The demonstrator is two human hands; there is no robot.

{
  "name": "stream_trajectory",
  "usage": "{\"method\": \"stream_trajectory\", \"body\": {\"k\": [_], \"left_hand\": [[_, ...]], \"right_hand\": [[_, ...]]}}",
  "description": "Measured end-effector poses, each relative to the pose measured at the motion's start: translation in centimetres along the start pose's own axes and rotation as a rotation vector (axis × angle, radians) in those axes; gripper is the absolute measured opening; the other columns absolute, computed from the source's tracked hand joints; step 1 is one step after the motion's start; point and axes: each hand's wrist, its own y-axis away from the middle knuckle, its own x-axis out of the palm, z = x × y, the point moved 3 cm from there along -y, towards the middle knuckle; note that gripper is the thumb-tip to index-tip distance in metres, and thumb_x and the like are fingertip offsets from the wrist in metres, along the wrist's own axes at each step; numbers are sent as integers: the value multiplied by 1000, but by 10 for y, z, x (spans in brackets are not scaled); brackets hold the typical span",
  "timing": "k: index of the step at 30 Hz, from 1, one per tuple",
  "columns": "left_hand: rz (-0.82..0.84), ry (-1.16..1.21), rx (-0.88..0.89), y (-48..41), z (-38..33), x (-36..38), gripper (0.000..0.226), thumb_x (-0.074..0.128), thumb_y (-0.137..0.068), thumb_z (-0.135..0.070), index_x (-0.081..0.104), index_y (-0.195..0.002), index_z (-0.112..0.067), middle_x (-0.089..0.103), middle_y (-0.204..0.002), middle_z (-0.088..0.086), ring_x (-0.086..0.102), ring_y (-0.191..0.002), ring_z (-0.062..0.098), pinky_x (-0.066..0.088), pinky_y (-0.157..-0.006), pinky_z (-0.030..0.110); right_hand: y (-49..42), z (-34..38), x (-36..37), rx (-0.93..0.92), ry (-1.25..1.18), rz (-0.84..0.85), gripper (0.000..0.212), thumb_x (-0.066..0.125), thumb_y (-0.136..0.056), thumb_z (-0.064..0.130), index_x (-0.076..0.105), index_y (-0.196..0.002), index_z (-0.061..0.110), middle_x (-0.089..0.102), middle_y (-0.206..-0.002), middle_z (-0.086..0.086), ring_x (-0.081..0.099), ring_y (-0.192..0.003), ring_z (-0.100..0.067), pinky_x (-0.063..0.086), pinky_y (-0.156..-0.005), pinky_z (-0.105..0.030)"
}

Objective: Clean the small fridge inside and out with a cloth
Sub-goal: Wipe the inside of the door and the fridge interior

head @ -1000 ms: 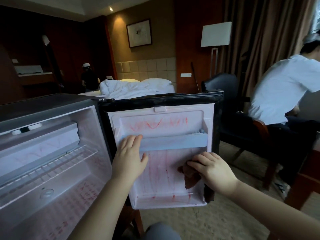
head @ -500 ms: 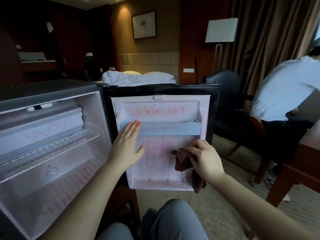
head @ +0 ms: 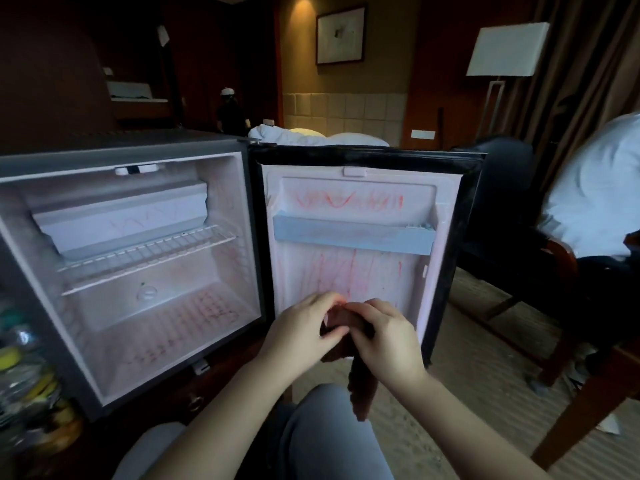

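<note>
The left hand had come off the fridge door and joined the right hand, both pinching the cloth with curled fingers. The cloth hung just on the near side of the door's red-marked lower panel.

We read no text, label, brand or number anywhere. Red scribbles on fridge door above left hand: no letters we can make out.

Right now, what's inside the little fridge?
Inside the small fridge there is a white wire shelf, a freezer box above it, and red scribbles on the floor. No food shows. The freezer box's front panel covers whatever is in it.
</note>
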Motion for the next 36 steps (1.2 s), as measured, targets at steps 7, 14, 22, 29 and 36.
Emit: {"method": "stream_trajectory", "body": {"k": [7,14,22,29,36], "left_hand": [[-107,-57,-94,6,6,-19,11,68,-83,-30,64,-89,-22,61,-86,-11,56,-81,8,34,-63,19],[-261,166,-245,12,32,-25,12,76,-74,-24,64,-77,-24,64,-68,-12,61,-66,4,50,-62,28],[-255,304,-293,-1,81,-7,14,73,-81,-19,68,-87,-31,65,-71,-13,59,-65,7,47,-62,17],[-343,282,-391,-4,136,9,22,64,-86,-7,67,-98,-25,68,-84,-5,62,-77,8,46,-70,13],[-384,413,-469,-13,148,19,34,59,-90,-11,58,-123,-18,64,-115,-8,60,-101,1,43,-81,6]], "right_hand": [[2,6,6,98,-47,131,29,69,-82,27,60,-109,23,63,-96,8,58,-90,-12,41,-69,-22],[6,6,13,196,-136,251,31,59,-81,50,54,-108,36,66,-80,10,62,-72,-6,51,-65,-27],[-25,-11,31,461,-233,94,21,69,-82,32,51,-93,29,64,-68,10,59,-65,-2,42,-55,-18],[-59,-9,96,536,-279,-37,19,64,-81,37,51,-92,30,67,-77,5,66,-76,-25,53,-65,-38],[-108,28,128,417,-531,-349,19,69,-84,26,59,-97,17,66,-89,6,63,-87,-14,49,-77,-29]]}}
